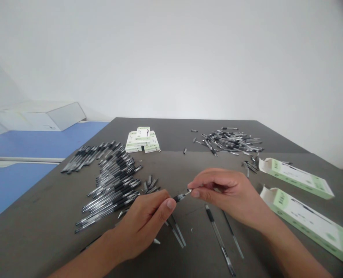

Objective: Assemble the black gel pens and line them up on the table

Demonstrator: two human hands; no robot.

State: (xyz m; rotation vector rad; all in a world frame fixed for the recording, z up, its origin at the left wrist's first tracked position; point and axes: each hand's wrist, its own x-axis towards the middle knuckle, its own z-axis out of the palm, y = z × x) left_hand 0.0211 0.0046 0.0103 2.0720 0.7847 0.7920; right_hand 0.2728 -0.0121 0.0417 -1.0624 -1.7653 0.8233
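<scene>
Over a dark grey tabletop point(171, 135), a short black-gripped pen section point(181, 197) sits level between a person's two bare hands. The left hand point(139, 224) grips its near end, fingers curled closed around it. The right hand point(229, 197) pinches the pale tip end between thumb and forefinger, its other fingers folded inward.

Directly below the pen section, two slim pens point(176, 231) lie close together on the table, just beside the left hand's fingertips, and two longer clear-barrelled pens point(220, 239) lie nearby, under the right wrist's side. To its left, a large heap of black-and-clear pens point(113, 193) spreads across the table, with a scatter of small black pen parts point(149, 184) at the heap's edge. Farther off in the same direction runs a looser row of pens point(87, 157).

Straight ahead and beyond it stands a stack of pale green and white boxes point(142, 139). Ahead and to the right lies a second tangled pile of pens and pieces point(229, 141). To its right rest two open green-and-white cartons point(310, 220), one nearer, one farther.
</scene>
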